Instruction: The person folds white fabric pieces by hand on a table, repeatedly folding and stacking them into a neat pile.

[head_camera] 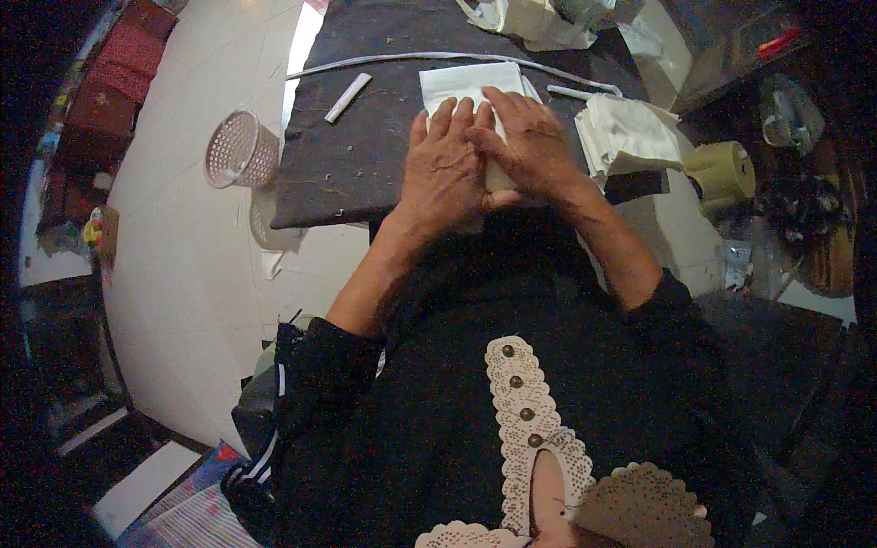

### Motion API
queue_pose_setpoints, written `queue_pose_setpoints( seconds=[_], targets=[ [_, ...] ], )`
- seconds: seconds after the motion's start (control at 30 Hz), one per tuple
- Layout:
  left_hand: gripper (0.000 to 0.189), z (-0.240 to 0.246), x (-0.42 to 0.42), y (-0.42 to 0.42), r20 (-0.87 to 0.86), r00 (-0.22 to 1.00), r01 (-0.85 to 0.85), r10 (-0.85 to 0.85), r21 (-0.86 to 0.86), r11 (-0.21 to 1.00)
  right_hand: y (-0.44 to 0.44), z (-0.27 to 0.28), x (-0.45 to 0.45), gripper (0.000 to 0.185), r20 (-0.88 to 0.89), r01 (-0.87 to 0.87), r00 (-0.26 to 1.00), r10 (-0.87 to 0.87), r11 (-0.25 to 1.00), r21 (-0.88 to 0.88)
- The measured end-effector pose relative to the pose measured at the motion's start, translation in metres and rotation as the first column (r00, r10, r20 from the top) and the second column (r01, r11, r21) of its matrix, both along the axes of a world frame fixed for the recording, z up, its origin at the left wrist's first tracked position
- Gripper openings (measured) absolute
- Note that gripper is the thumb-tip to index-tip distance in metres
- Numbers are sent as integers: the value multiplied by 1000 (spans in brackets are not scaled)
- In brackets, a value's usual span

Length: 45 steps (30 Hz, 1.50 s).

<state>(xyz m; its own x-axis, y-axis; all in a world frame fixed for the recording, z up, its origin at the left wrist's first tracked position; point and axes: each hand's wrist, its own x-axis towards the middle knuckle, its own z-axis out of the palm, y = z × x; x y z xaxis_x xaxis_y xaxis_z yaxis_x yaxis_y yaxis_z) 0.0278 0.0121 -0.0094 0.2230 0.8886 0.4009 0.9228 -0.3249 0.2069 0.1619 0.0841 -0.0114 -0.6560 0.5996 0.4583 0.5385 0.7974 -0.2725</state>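
A folded white cloth (455,79) lies on a dark cloth-covered table (356,164) in front of me. My left hand (449,157) rests palm down on its near part, fingers slightly apart. Flat on the right side of the same cloth is my right hand (527,140), its thumb touching or overlapping my left fingers. Neither hand grips anything. The cloth's near end is mostly hidden under the hands. A stack of folded cream cloths (630,133) sits to the right of my right hand.
A long pale strip (438,56) curves across the table beyond the cloth. A short white stick-like piece (348,98) lies at left, another (569,91) at right. A perforated plastic basket (240,151) stands left of the table. White bags (527,20) are at the far right.
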Motion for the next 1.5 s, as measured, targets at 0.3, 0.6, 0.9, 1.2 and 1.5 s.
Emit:
queue_pose_setpoints(
  seconds=[0.3, 0.6, 0.9, 1.2, 1.5],
  targets=[
    [48, -28, -67, 30, 733, 666, -259, 139, 53, 964, 51, 24, 19, 26, -13, 46, 999, -49, 986, -163],
    [29, -55, -63, 34, 321, 943, -147, 89, 161, 976, 82, 21, -79, 20, 493, -31, 855, 162, 964, -263],
    [18, -50, -56, 29, 312, 941, -179, 132, 128, 975, 88, 12, -60, 17, 325, 59, 937, 128, 859, -509],
    [18, -44, -75, 39, 772, 629, -63, 90, -65, 996, 126, -19, 33, 60, -640, -678, 650, -410, 68, -732],
    [69, 50, -24, 24, 763, -508, 561, 400, -60, 826, 63, 92, 19, 28, -559, -582, 804, 205, 463, -668]
  ],
)
